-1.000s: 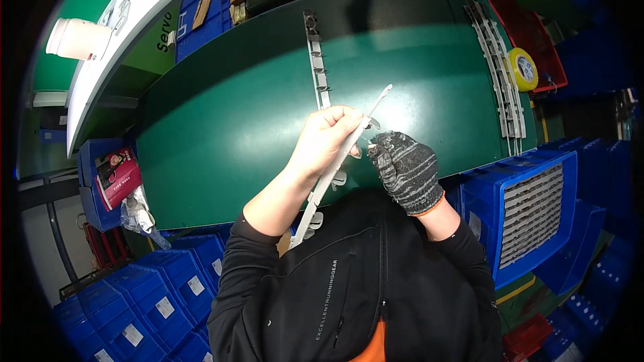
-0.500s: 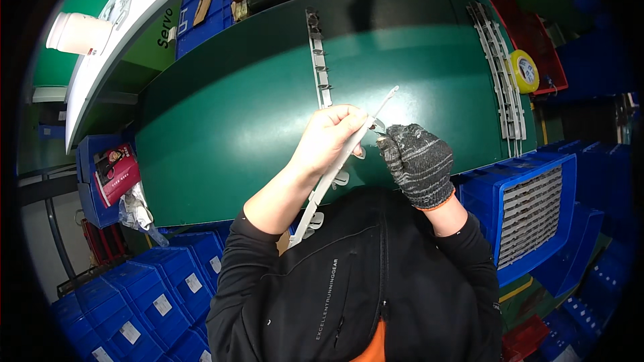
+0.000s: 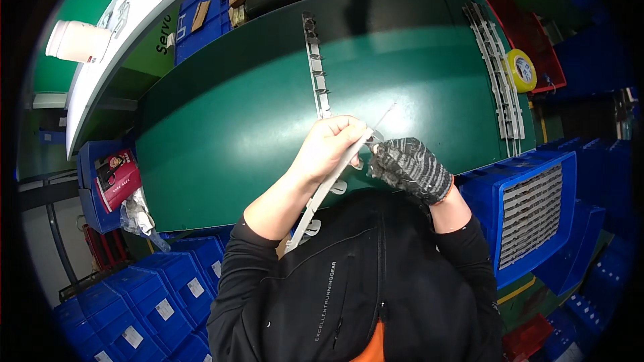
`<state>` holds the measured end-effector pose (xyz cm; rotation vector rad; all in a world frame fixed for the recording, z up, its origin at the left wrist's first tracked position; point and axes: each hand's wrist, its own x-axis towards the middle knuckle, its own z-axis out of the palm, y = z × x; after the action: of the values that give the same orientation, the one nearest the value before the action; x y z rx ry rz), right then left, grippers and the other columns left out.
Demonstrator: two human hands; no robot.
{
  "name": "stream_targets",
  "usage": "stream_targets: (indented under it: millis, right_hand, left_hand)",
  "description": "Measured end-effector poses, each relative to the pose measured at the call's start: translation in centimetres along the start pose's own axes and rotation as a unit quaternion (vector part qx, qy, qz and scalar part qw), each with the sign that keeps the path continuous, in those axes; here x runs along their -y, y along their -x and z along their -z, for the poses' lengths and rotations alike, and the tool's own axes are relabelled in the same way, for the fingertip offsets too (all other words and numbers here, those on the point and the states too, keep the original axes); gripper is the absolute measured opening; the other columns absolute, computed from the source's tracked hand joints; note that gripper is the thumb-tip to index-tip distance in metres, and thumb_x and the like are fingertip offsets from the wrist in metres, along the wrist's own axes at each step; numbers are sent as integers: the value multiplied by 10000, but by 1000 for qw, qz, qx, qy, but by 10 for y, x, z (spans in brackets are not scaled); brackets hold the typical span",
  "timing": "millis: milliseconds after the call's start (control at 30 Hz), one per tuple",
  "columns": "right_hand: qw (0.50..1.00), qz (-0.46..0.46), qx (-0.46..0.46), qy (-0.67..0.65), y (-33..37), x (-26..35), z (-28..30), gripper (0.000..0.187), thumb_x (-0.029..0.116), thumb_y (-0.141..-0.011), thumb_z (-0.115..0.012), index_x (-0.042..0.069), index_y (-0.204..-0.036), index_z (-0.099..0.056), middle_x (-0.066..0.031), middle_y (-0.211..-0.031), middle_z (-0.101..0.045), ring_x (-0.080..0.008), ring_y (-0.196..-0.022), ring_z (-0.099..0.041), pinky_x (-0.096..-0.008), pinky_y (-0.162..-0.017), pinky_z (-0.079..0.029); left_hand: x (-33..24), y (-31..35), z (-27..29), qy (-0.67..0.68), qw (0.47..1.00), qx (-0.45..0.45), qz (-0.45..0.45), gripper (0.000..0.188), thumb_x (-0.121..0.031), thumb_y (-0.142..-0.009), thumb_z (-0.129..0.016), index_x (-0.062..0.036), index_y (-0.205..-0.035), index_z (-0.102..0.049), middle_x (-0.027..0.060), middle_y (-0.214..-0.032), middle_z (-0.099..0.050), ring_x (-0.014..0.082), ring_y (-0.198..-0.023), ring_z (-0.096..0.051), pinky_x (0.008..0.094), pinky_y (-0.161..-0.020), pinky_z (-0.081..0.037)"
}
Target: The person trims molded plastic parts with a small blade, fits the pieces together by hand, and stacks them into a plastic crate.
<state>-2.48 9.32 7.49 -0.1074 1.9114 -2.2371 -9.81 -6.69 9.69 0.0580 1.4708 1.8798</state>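
My left hand (image 3: 334, 146), bare, is closed around a long light-grey plastic strip (image 3: 323, 191) near its far end. The strip slants down toward my body, with rounded tabs along its right side. A thin, blurred sliver (image 3: 385, 116) sticks out beyond my left fingertips. My right hand (image 3: 414, 169), in a dark knitted glove, is closed at the strip's far end. A small shiny piece (image 3: 376, 138) shows between the two hands; what the gloved fingers hold is hidden. Ahead, a similar grey strip with clips (image 3: 316, 70) lies on the green table (image 3: 221, 134).
Several grey strips (image 3: 496, 74) lie at the table's right end beside a yellow tape roll (image 3: 521, 70) and a red bin (image 3: 553, 60). A blue crate (image 3: 486, 204) of grey parts stands at right. Blue boxes (image 3: 154, 295) stand lower left; a white cup (image 3: 77, 41) is upper left.
My gloved right hand has moved down and a little left, turning flatter. My left hand and the strip's far end have dropped slightly toward me. The protruding sliver now looks thinner and lower.
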Motion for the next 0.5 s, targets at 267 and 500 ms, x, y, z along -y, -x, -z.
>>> stream_targets:
  millis: [267,500]
  right_hand:
    - [997,-42,-45,48,11,2,1,206,164,-860,-496,-7,-926,-588,-38,-728,-619,-69,-557,-514,-205,-502,-412]
    - [994,-72,-77,27,9,7,-5,227,205,-865,-498,4,-875,-601,-21,-653,-596,-68,-497,-480,-210,-463,-386]
  left_hand:
    - [5,-5,6,20,1000,20,-2,201,-207,-848,-547,-13,-803,-579,4,-593,-564,39,-439,-507,152,-425,-419]
    - [4,-5,8,19,999,46,4,224,-226,-844,-560,-3,-837,-579,12,-643,-568,58,-481,-525,186,-468,-457]
